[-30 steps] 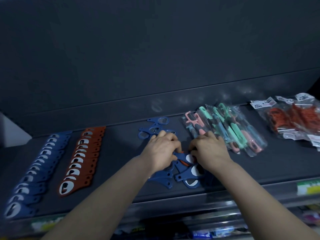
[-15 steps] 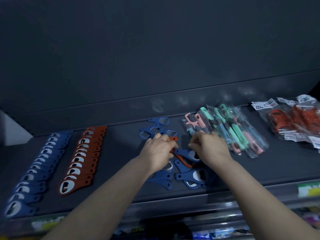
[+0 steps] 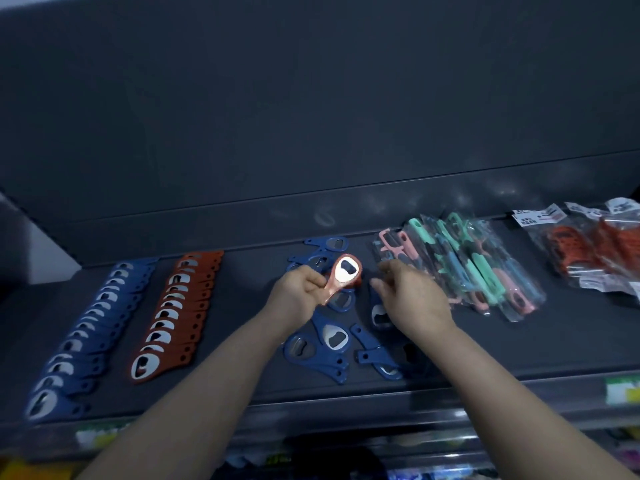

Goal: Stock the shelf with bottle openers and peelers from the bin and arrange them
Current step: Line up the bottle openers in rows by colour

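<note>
Left hand (image 3: pixel 298 289) at frame centre, grip clamped on red opener (image 3: pixel 344 275) handle. Right hand (image 3: pixel 412 296) beside it, grip slack, holding nothing, over loose blue openers (image 3: pixel 332 336) on shelf (image 3: pixel 519 341).

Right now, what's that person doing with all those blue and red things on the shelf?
A person is sorting bottle openers on a dark shelf. The left hand grips a red opener, lifted above a loose pile of blue openers. The right hand hovers over that pile, holding nothing that shows. To the left lie a neat blue row and a neat red row. Bagged peelers sit to the right.
</note>
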Motion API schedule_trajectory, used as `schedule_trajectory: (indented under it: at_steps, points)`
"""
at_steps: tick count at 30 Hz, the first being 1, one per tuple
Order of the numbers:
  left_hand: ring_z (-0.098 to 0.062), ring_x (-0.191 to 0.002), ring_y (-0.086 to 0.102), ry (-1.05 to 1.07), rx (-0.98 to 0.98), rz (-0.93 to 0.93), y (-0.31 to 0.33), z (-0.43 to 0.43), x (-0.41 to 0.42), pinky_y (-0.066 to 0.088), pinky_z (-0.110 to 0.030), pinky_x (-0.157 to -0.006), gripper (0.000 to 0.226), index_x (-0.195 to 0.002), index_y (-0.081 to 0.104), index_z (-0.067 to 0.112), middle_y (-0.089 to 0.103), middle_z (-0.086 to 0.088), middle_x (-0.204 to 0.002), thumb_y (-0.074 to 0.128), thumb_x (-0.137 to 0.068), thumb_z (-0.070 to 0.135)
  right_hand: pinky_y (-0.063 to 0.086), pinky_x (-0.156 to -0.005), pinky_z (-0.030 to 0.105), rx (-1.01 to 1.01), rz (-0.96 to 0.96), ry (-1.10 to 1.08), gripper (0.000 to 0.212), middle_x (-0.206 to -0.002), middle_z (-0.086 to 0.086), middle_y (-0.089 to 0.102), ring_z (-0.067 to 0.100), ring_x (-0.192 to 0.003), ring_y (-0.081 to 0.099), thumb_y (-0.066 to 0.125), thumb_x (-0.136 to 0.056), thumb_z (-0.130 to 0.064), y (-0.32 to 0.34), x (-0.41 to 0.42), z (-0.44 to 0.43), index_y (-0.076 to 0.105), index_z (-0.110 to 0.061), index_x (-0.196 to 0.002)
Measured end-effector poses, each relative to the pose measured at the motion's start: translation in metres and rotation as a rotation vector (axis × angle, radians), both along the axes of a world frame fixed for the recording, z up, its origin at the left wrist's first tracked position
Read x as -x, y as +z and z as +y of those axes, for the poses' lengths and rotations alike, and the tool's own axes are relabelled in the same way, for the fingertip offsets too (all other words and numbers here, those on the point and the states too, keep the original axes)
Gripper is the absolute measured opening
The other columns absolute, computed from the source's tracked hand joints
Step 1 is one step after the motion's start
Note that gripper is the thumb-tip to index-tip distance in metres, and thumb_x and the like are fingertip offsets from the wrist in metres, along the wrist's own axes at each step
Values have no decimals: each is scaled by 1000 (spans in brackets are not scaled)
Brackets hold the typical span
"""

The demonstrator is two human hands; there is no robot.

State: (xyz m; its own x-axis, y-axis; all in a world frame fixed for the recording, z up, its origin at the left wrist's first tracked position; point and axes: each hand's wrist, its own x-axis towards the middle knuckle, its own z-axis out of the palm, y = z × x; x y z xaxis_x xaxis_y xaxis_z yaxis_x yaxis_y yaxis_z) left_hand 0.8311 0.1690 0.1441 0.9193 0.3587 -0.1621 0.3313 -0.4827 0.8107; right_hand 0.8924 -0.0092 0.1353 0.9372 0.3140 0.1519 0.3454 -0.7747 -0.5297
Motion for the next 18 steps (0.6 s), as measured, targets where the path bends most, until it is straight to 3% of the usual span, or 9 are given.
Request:
schedule_trajectory:
  at_steps: [2,5,6,8,10,11,14,18]
  points:
    - [-6,-69,60,-11,164,-13,2,-9,3,45,-16,-63,10,-98,59,12,69,0,-81,65,-89,12,48,-90,33,-77,140,42,44,-114,-3,68,20,-111,59,56,-91,-46,1,3,8,53,-21,-128]
    - [-6,-71,61,-104,231,27,-1,-16,3,44,-17,-60,8,-93,61,15,72,-1,-87,67,-88,17,49,-81,31,-258,266,62,36,-108,-5,69,17,-100,64,61,-90,-36,3,5,16,54,-20,-121]
    - [-7,-72,62,-110,195,15,-2,-15,1,45,-18,-60,6,-90,63,16,73,0,-86,68,-88,20,49,-79,30,-290,272,47,30,-105,-4,70,18,-97,64,61,-90,-31,4,4,15,55,-19,-118]
    - [-10,-81,63,-59,-112,-33,-5,-7,-8,49,-22,-69,6,-91,67,20,71,5,-88,64,-90,24,44,-73,31,-238,226,40,25,-102,0,69,24,-97,63,55,-93,-25,8,3,11,54,-18,-116]
    - [-16,-99,58,-43,-486,-9,-6,2,-17,47,-30,-83,19,-109,65,24,66,3,-102,54,-94,24,37,-72,31,-54,126,59,23,-105,6,66,30,-102,58,48,-96,-24,11,2,5,53,-19,-118]
    - [-19,-107,53,-74,-583,13,-8,4,-20,44,-31,-87,26,-119,62,26,62,0,-109,50,-96,23,37,-74,33,36,73,73,21,-106,6,64,31,-103,57,46,-96,-22,12,2,3,53,-20,-116]
    - [-20,-111,44,-198,-667,43,-15,1,-24,42,-32,-88,28,-121,59,30,54,1,-110,56,-94,27,37,-69,33,183,-13,82,20,-105,4,59,30,-100,57,50,-92,-16,9,2,-2,54,-20,-112]
    - [-15,-112,44,-197,-576,-19,-17,-5,-24,42,-30,-90,33,-120,60,30,53,6,-110,66,-88,32,38,-66,31,221,-56,68,23,-104,2,60,28,-97,60,50,-92,-15,3,1,-6,55,-22,-114]
